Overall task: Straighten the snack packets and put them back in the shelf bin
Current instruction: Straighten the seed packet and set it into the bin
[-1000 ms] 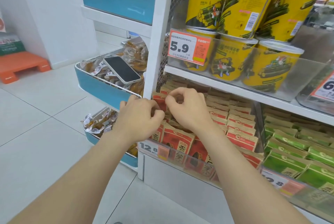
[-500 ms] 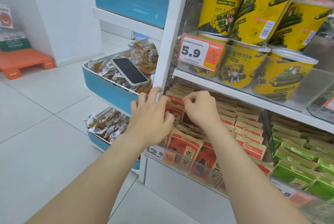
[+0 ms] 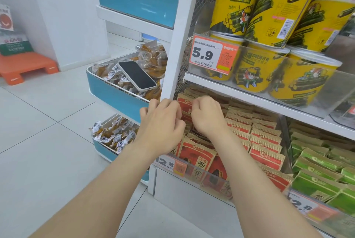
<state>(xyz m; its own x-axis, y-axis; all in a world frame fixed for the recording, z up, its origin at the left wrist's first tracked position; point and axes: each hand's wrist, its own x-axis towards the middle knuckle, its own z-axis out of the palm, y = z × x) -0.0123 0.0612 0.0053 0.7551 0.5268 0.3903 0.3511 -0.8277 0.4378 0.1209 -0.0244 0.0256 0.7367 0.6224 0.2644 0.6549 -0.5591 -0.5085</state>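
Note:
Red-and-tan snack packets (image 3: 194, 153) stand in rows in the clear-fronted shelf bin (image 3: 215, 180) on the lower shelf. Both hands reach into the bin's left row, close under the shelf above. My left hand (image 3: 160, 125) has its fingers curled onto the left edge of a red packet (image 3: 184, 105) at the back of that row. My right hand (image 3: 208, 115) pinches the same packet's top edge from the right. My fingertips are hidden behind the packets.
The white shelf post (image 3: 178, 45) stands just left of my left hand. Yellow tubs (image 3: 238, 5) fill the shelf above. Green packets (image 3: 317, 162) lie to the right. A phone (image 3: 137, 75) rests on wrapped snacks in a blue side bin (image 3: 113, 95). An orange step (image 3: 25, 66) sits far left.
Both hands have moved further back and up along the left row of red packets, toward the shelf above. The view has shifted left and closer.

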